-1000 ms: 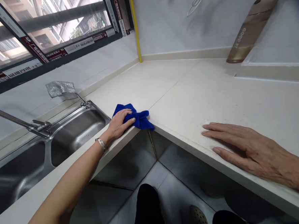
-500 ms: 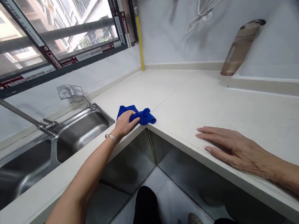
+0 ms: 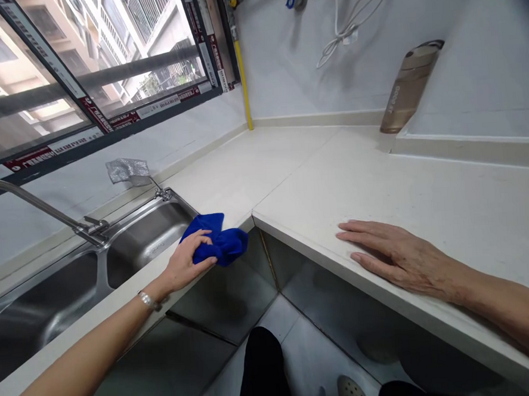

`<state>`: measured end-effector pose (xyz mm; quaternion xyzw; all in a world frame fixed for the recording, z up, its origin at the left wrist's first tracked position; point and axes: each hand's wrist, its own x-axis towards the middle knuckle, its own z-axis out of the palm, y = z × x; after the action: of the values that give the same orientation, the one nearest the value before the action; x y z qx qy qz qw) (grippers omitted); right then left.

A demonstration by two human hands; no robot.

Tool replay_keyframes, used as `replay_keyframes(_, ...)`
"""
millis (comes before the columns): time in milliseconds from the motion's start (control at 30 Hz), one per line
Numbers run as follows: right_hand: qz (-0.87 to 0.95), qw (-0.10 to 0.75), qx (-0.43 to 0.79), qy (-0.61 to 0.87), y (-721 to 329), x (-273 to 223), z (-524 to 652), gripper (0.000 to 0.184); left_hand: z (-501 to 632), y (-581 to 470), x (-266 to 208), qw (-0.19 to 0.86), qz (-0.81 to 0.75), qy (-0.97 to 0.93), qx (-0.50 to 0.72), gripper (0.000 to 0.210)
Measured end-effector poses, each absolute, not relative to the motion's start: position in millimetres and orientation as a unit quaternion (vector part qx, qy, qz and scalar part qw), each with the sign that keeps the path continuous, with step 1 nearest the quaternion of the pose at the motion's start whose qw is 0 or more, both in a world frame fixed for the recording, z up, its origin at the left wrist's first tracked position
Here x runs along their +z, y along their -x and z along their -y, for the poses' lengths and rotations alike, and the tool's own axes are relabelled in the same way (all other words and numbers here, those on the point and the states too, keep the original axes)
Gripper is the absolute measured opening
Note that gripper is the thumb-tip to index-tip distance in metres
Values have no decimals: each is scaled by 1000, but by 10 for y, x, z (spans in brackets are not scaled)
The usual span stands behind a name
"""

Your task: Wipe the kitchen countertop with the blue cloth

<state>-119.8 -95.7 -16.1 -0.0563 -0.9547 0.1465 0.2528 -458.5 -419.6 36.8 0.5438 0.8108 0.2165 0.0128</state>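
A crumpled blue cloth [image 3: 228, 243] is in the grip of my left hand [image 3: 190, 259], at the counter's front edge beside the sink. Part of the cloth hangs over that edge, and its underside is hidden. My left wrist wears a silver bracelet [image 3: 149, 300]. On the right arm of the white countertop [image 3: 317, 177], my right hand [image 3: 393, 256] lies flat, fingers stretched out and holding nothing. A seam runs across the counter from its inner corner, between the two hands.
A double steel sink [image 3: 145, 229] with a faucet [image 3: 87, 227] lies at the left. A small tap wrapped in bubble wrap [image 3: 128, 171] stands behind it. A brown bottle [image 3: 410, 87] leans against the wall at the back right. A yellow pipe [image 3: 243, 86] rises in the corner.
My left hand has drawn the blue cloth left and toward me, from the inner corner to the edge beside the sink. My right hand stays flat on the counter; the view has shifted slightly.
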Motion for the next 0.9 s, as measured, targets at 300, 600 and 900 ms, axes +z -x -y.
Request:
replay_keyframes(300,952,269,137,41,1203,-145,964,42,5161,4633,413,50,-823,-534,187,28)
replay_keyframes(600,951,285,112,32,1207,-176,954,43,5316,4630,419,-3,-808,-574,136,24)
replay_keyframes(900,947,300,108,36,1217,-156,970,41,5078,4652,430,17,-798,-584,147,25)
